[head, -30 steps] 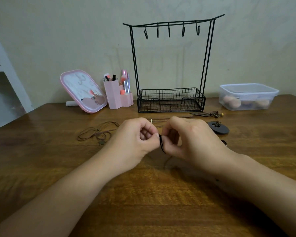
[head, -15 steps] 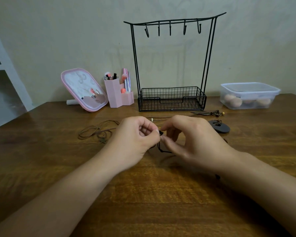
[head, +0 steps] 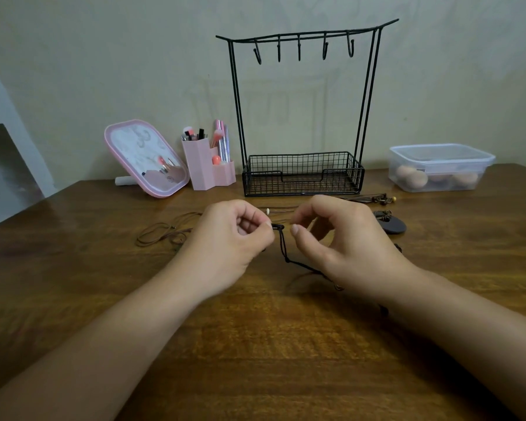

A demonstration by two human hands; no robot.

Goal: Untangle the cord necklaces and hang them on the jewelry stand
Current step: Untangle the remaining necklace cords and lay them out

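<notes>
We see a thin black cord [head: 283, 247] hanging from our left hand [head: 228, 241], which pinches its top end with curled fingers. The cord bends and runs low under our right hand [head: 343, 247]. That hand's thumb and fingers are bent but a little apart, holding nothing. Half a second ago both hands pinched together; now the right has let go. The black wire stand [head: 301, 117] has five bare hooks. A soft brown cord [head: 161, 232] lies loose on the smooth wood table [head: 255, 344]
</notes>
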